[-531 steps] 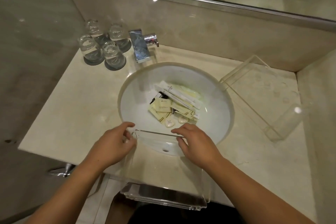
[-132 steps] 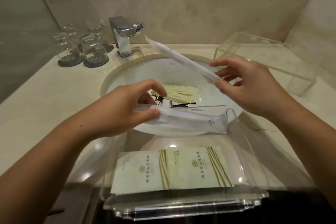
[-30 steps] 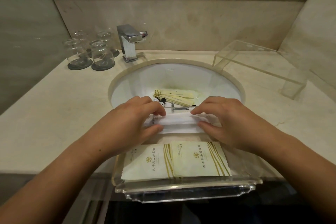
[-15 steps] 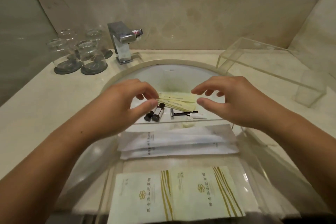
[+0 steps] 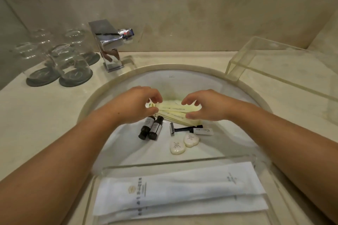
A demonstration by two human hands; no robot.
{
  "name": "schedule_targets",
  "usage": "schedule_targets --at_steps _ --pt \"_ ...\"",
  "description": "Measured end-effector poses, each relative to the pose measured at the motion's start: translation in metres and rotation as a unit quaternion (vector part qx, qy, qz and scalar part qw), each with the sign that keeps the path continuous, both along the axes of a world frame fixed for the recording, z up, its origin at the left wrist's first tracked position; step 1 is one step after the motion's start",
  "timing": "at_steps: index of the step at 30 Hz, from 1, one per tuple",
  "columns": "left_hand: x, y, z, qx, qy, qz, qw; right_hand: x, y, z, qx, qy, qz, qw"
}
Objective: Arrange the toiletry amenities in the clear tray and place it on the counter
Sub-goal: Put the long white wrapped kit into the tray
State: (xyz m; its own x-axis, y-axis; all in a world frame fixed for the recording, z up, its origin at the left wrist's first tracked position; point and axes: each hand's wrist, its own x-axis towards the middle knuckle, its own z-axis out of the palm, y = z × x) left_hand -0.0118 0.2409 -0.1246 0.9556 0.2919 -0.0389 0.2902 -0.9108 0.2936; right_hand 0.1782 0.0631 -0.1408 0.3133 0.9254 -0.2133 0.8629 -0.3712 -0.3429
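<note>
The clear tray (image 5: 164,163) lies at the sink's near edge with two long white packets (image 5: 180,191) stacked inside. In the basin lie several pale yellow sachets (image 5: 173,112), two dark small bottles (image 5: 151,127), a black razor (image 5: 183,129), a small white tube (image 5: 204,131) and two white oval soaps (image 5: 183,142). My left hand (image 5: 136,105) and my right hand (image 5: 206,106) hover over the yellow sachets from either side, fingers curled and apart, at the sachets' ends. Neither hand has lifted anything.
A chrome faucet (image 5: 109,42) stands behind the sink (image 5: 201,71). Several upturned glasses on dark coasters (image 5: 60,60) sit at the back left. A second clear acrylic tray, upside down (image 5: 274,64), rests on the counter (image 5: 42,111) at the right.
Both hands have left the white packets in the tray and reached forward and down into the basin, over the yellow sachets. The view has tilted closer to the sink.
</note>
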Motion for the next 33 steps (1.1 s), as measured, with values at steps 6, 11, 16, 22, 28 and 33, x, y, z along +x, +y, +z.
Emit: schedule_targets --at_steps 6,11,16,22,28,33 --pt "0.032 0.023 -0.028 0.016 0.065 -0.016 0.998 0.016 0.022 -0.03 -0.057 -0.019 -0.007 0.998" --pt "0.045 0.034 -0.043 -0.031 0.091 0.009 0.995 0.014 0.031 -0.041 -0.073 -0.017 0.004 0.997" --pt "0.048 0.036 -0.048 -0.048 0.115 0.025 0.992 0.013 0.037 -0.047 -0.077 -0.028 0.006 0.997" --pt "0.05 0.033 -0.049 -0.055 0.133 0.021 0.989 0.013 0.043 -0.051 -0.071 -0.028 0.003 0.997" --pt "0.049 0.032 -0.05 -0.057 0.126 0.025 0.99 0.015 0.043 -0.048 -0.045 -0.024 -0.023 0.998" --pt "0.051 0.033 -0.049 -0.035 0.089 0.029 0.995 0.017 0.043 -0.043 0.015 -0.057 -0.048 0.997"
